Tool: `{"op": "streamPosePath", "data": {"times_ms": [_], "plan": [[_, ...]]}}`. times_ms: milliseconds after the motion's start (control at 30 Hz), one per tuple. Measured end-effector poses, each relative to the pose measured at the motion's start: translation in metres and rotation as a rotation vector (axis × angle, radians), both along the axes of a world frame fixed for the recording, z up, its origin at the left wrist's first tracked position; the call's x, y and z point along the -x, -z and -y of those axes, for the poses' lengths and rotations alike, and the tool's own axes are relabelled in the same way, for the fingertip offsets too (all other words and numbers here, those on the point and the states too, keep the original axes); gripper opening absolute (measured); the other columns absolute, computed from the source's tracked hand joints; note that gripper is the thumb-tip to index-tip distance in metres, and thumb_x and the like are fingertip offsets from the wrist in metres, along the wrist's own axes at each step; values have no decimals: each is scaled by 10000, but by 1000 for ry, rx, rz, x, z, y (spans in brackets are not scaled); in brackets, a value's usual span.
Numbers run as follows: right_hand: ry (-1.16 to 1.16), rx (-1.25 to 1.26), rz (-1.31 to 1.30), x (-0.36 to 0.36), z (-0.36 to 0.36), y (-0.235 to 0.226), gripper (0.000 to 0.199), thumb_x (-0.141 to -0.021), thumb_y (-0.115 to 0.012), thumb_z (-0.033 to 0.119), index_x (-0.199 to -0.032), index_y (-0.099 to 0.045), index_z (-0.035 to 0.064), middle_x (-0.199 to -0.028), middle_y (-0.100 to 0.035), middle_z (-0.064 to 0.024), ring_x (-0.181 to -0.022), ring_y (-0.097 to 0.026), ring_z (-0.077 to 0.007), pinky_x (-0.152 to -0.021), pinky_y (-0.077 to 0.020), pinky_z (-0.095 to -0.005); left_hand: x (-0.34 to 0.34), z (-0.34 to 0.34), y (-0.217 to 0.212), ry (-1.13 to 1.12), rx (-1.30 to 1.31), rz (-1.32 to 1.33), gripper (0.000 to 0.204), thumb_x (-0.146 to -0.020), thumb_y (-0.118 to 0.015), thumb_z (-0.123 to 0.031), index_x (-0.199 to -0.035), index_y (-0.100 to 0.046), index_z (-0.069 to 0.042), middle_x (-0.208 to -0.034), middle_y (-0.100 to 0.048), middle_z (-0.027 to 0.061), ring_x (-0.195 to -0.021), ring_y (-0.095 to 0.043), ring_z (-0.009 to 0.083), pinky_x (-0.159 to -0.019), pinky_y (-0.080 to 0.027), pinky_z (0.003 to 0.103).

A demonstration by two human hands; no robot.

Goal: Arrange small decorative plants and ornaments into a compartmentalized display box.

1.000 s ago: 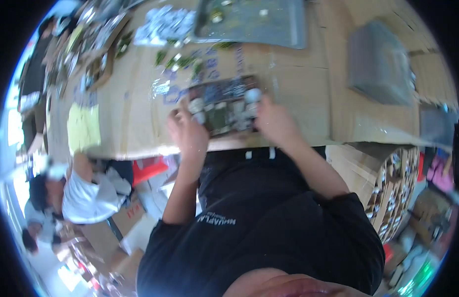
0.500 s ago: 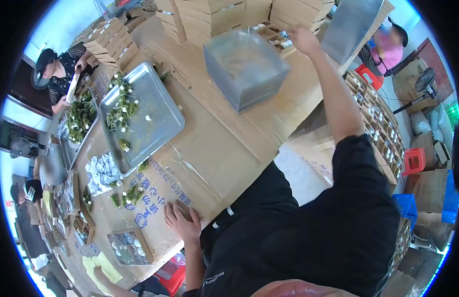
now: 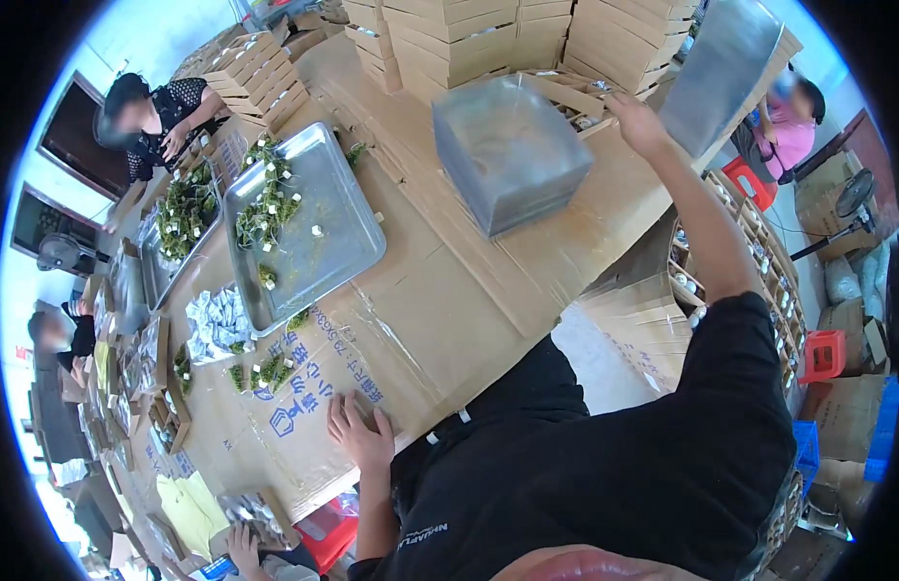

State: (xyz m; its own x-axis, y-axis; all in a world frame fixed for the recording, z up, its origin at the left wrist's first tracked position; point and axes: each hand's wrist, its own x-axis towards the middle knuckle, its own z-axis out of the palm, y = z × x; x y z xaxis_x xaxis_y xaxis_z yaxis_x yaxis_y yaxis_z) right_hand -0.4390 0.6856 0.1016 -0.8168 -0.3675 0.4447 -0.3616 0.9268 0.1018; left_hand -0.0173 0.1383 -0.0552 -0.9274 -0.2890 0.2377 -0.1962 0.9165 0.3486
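Observation:
My left hand (image 3: 360, 432) rests flat on the cardboard-covered table (image 3: 420, 368) near its front edge, fingers spread, holding nothing. On the far side, my right arm is stretched out and my right hand (image 3: 635, 120) has its fingers closed at the right end of a divided cardboard box (image 3: 570, 94) with small pale items in its compartments. A grey, shiny, see-through-looking block-shaped box (image 3: 512, 160) stands in front of it and hides part of it. A metal tray (image 3: 348, 232) holds green moss-like sprigs (image 3: 267, 208) with small white cubes on them.
Stacked cardboard trays (image 3: 454, 44) rise at the back, beside an upright grey sheet-like block (image 3: 726, 73). Crumpled foil-like paper (image 3: 217, 324) and loose sprigs (image 3: 273, 370) lie left. Co-workers sit around; one hand (image 3: 243, 550) touches a small box. Filled divided boxes (image 3: 750, 261) stand right.
The whole view has shifted slightly. My right hand remains at the divided box, whose near edge appears raised; my left hand stays put. At lower left, a co-worker's hand has moved onto the small box.

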Motion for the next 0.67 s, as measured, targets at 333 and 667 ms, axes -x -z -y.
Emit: {"op": "streamPosePath", "data": {"times_ms": [333,667], "plan": [[-171,-158,-297,-119,13,-90,337,-755,-564,-57,-1080,-563,32,-1110,-616,-116,-1056,-615,-316,-881,-529,-406,26,-3,-7,130,-234,-105,545,-880,-679,-196,-1373,-490,-65,-1378,-439,273,-1299,-417,458,-1093,-324,557],[-686,-141,-165,-242,126,-52,212,-732,-658,-28,-939,-694,-1,-1069,-695,-168,-954,-686,-349,-867,-571,-436,24,-21,-103,375,-37,-619,638,-733,-810,-260,-1300,-561,-106,-1363,-469,227,-1261,-470,410,-1054,-390,523]]}}
